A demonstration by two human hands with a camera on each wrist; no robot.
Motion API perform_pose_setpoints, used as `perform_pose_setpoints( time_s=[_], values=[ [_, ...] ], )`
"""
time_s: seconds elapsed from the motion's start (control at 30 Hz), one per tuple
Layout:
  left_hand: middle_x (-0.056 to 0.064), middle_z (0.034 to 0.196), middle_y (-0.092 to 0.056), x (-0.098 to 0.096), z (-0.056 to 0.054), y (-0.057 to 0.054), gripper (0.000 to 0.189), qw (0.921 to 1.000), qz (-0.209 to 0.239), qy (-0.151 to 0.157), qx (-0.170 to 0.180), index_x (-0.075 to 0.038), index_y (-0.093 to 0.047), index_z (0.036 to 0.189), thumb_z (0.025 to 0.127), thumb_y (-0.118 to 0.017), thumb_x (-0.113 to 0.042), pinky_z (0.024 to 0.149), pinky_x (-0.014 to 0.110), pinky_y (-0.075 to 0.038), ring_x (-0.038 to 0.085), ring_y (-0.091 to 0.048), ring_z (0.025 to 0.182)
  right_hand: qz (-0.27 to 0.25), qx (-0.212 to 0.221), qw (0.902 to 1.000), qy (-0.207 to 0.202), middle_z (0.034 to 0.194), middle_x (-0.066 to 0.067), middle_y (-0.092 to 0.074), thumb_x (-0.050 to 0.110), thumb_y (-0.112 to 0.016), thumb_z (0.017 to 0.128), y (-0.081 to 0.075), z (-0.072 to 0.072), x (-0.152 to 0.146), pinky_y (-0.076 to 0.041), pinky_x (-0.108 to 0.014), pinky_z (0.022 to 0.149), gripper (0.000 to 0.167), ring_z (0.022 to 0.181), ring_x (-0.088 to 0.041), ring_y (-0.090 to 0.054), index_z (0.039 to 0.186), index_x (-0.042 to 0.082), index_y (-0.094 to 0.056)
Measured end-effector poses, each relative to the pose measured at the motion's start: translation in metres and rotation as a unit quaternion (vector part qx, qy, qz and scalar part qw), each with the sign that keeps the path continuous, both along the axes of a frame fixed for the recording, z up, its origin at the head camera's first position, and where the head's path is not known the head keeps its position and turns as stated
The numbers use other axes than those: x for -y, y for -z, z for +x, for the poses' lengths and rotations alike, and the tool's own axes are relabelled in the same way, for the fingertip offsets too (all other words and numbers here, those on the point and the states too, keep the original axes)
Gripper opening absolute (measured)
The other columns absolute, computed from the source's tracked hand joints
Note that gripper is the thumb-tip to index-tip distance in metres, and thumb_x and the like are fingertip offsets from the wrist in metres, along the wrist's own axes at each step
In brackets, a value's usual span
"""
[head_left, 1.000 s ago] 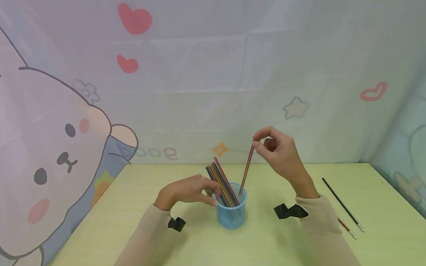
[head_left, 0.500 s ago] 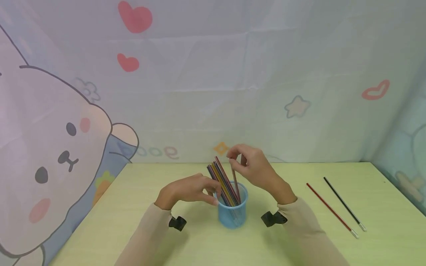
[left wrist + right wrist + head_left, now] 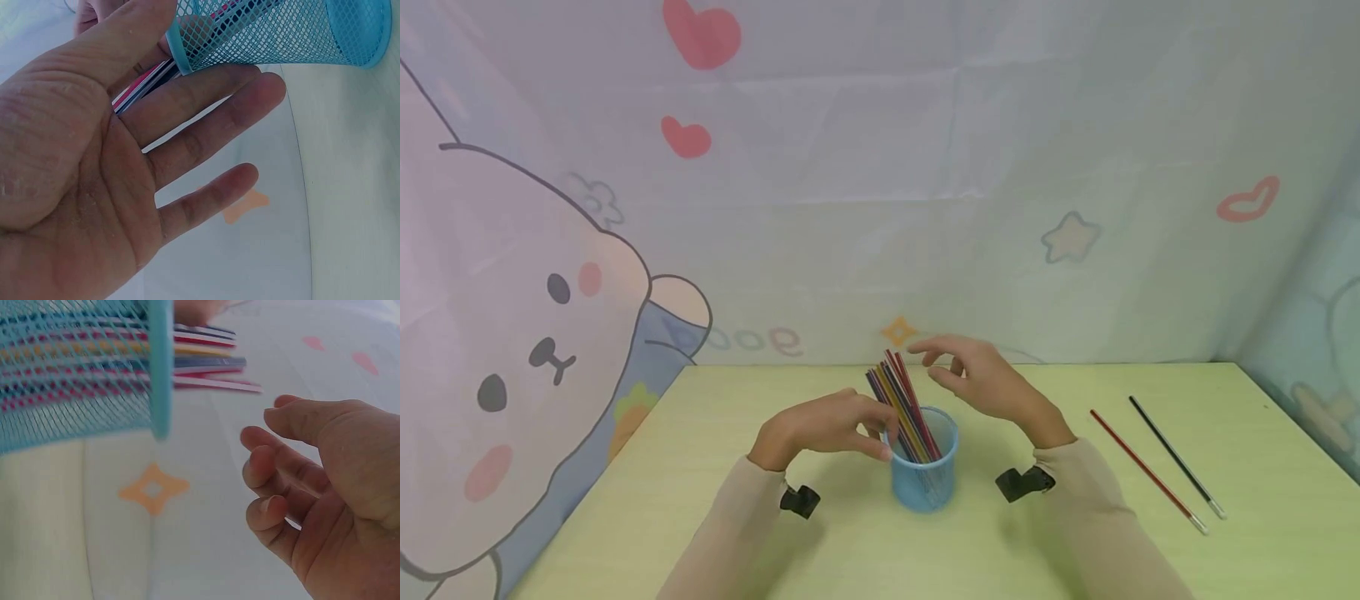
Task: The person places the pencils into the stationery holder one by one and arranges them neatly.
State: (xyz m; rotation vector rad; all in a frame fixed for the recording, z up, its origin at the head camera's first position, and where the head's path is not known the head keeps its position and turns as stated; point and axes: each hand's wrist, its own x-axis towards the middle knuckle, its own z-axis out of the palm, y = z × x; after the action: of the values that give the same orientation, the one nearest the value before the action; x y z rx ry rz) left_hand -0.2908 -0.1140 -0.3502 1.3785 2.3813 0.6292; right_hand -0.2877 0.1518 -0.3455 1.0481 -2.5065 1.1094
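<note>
A blue mesh pencil cup (image 3: 922,487) stands upright on the table with several pencils (image 3: 904,408) in it, leaning to the left. My left hand (image 3: 831,425) holds the cup's rim at its left side. In the left wrist view the thumb lies at the rim, a finger shows through the mesh, and the other fingers stretch out along the cup (image 3: 269,37). My right hand (image 3: 981,379) hovers just right of the pencil tops, its fingers loosely bent. Nothing is between them in the right wrist view, where the hand (image 3: 337,481) is apart from the pencils (image 3: 212,362).
On the table (image 3: 700,467) to the right lie a red pencil (image 3: 1146,468) and a black pencil (image 3: 1176,454), side by side with white ends towards me. Behind the table hangs a printed cloth (image 3: 865,183) with hearts and a cartoon animal.
My right hand has moved left and lowered a red pencil into the cup, then let go of it. That pencil now leans left against the others. The left hand stays at the rim.
</note>
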Motion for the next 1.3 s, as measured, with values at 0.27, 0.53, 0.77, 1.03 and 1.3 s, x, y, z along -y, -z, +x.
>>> perform_pose_setpoints(
  time_s=[0.27,0.53,0.77,1.03,1.3],
  values=[
    [-0.017,0.097,-0.068,0.001,0.000,0.000,0.010,0.9999,-0.002,-0.010,0.000,-0.024,-0.065,0.097,0.093,-0.072,-0.031,0.083,0.027,-0.050,0.002,-0.066,0.097,0.057,0.099,0.9927,0.037,0.114,-0.009,-0.066,0.010,-0.055,0.102,-0.007,-0.008,-0.056,-0.049,-0.037,0.065,0.031,0.066,-0.019,-0.058,0.131,0.018,-0.062],
    [-0.014,0.098,-0.070,-0.001,0.003,-0.001,0.010,0.9999,-0.007,-0.014,0.000,-0.024,-0.065,0.097,0.093,-0.072,-0.029,0.083,0.027,-0.050,0.002,-0.066,0.098,0.119,0.210,0.9686,0.060,0.121,-0.017,-0.063,0.011,-0.056,0.102,-0.003,-0.001,-0.125,-0.049,-0.039,0.069,0.036,0.073,-0.021,-0.060,0.137,0.008,-0.055],
    [-0.019,0.098,-0.068,0.000,0.003,-0.002,0.009,0.9998,-0.011,-0.019,-0.001,-0.026,-0.065,0.097,0.093,-0.072,-0.029,0.083,0.027,-0.050,0.001,-0.066,0.097,0.137,0.299,0.9408,0.081,0.121,-0.026,-0.060,0.010,-0.057,0.100,0.013,-0.003,-0.164,-0.042,-0.036,0.059,0.043,0.072,-0.025,-0.058,0.140,-0.002,-0.047],
    [-0.017,0.098,-0.069,0.000,0.002,0.000,0.010,0.9998,-0.011,-0.016,-0.002,-0.025,-0.064,0.097,0.093,-0.072,-0.029,0.083,0.027,-0.049,0.001,-0.066,0.097,0.109,0.330,0.9334,0.090,0.109,-0.020,-0.064,0.007,-0.058,0.099,0.039,-0.006,-0.189,-0.039,-0.031,0.055,0.043,0.068,-0.022,-0.053,0.139,-0.006,-0.046],
    [-0.020,0.099,-0.068,-0.001,0.002,-0.001,0.009,0.9996,-0.016,-0.021,-0.001,-0.028,-0.064,0.096,0.093,-0.072,-0.028,0.083,0.027,-0.050,0.000,-0.065,0.097,0.082,0.376,0.9127,0.137,0.067,-0.002,-0.051,0.006,-0.058,0.096,0.058,-0.002,-0.206,-0.027,-0.024,0.049,0.045,0.052,-0.012,-0.036,0.137,-0.006,-0.046]
  ],
)
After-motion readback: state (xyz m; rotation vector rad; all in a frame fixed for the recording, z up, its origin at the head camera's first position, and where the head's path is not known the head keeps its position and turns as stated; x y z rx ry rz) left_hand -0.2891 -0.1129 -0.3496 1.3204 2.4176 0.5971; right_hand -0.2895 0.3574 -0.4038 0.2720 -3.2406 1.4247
